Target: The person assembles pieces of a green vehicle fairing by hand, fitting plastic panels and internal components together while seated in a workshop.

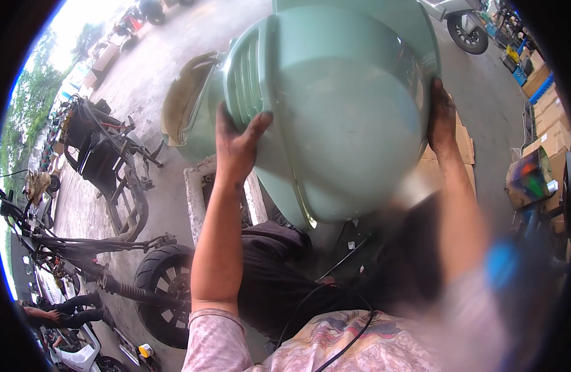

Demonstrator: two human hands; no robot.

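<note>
A large glossy pale-green scooter body panel (353,136) is raised in front of me, over my lap. It has a rounded face and a slotted vent on its left side. My left hand (239,146) grips its left edge beside the vent, thumb on the outer face. At the right edge, my right hand (442,121) is wrapped round the rim, its fingers partly hidden behind. Another green curved piece (195,118) with a tan inner side shows past the left edge. Whether it is joined to the panel I cannot tell.
A stripped scooter frame (121,167) and a black wheel (164,291) stand to my left. A worn white frame (195,201) is by my left forearm. Flattened cardboard (462,146) lies at the right, with cardboard boxes (555,139) farther out. Another person's hand (47,315) shows lower left.
</note>
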